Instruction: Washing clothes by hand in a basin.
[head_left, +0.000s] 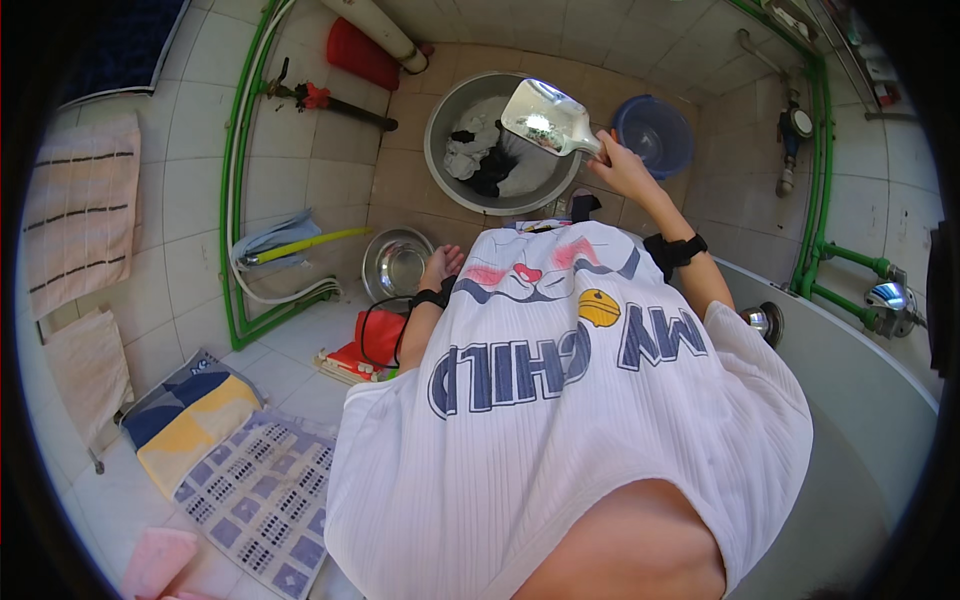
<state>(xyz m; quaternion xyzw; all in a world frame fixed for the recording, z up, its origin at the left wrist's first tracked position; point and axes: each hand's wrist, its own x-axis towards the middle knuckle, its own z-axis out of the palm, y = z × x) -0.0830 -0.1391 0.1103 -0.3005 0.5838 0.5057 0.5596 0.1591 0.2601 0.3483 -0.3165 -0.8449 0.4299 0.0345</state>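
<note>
My right hand (619, 166) grips the handle of a shiny metal scoop (544, 120), held over the right side of a large round metal basin (442, 176). In the basin lie white cloth (466, 156) and black cloth (491, 171), apparently in water. A dark streak shows just below the scoop; whether it is poured water I cannot tell. My left hand (448, 260) hangs low with its fingers loosely curled and nothing seen in it, beside a small stainless-steel bowl (397, 264). A blue plastic basin (654, 136) stands right of the large one.
Green pipes (238, 187) run along the left wall, with a black pipe (352, 112) jutting out. A red container (362, 54) stands at the back left. On the right is a bathtub's edge (832, 330). Towels (82, 217) hang at the far left, above floor mats (255, 480).
</note>
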